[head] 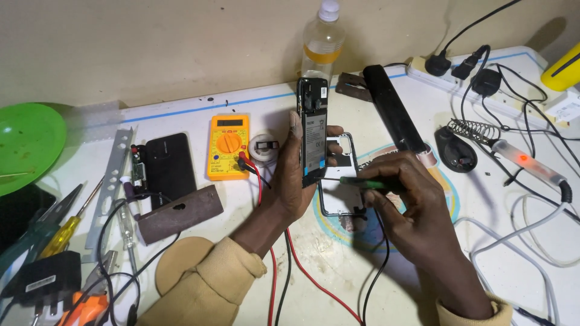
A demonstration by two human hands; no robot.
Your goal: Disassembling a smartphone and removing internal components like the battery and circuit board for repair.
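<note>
The left hand (296,181) is gripping an opened phone (313,130) upright above the white worktop (241,102), its grip closed around the edges, while the right hand (405,199) is pinching a green screwdriver (356,181) against the phone's lower end

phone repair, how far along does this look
Done: the phone is open, its white back frame lying on the table. In hand: left hand holds it upright; right hand puts a green screwdriver to its lower edge. Left: the internals remain in place.
</note>
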